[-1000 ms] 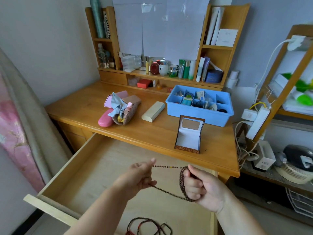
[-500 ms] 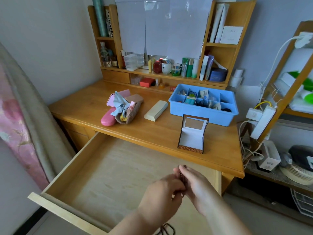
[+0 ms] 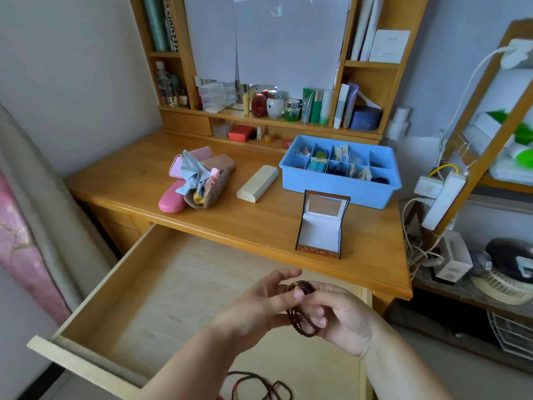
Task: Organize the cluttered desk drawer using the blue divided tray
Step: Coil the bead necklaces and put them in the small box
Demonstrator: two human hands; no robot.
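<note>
Over the open wooden drawer (image 3: 161,287), my left hand (image 3: 259,304) and my right hand (image 3: 343,316) together hold a dark brown bead string (image 3: 301,313), coiled into several loops around my right fingers. My left fingertips pinch the top of the coil. A second bead string (image 3: 259,385) with red and dark beads lies on the drawer floor near its front. The blue divided tray (image 3: 337,189) stands on the desk at the back right, its compartments filled with small items. A small jewellery box (image 3: 320,226) stands open in front of the tray.
On the desk lie a pink case (image 3: 173,197), a woven pouch with cloths (image 3: 207,183) and a cream case (image 3: 258,183). Shelves with bottles and jars (image 3: 277,105) back the desk. A rack with power strips and cables (image 3: 441,194) stands at the right.
A second ago the bead string was stretched between my two hands. My hands came together and the string is now wound into a tight coil on my right fingers.
</note>
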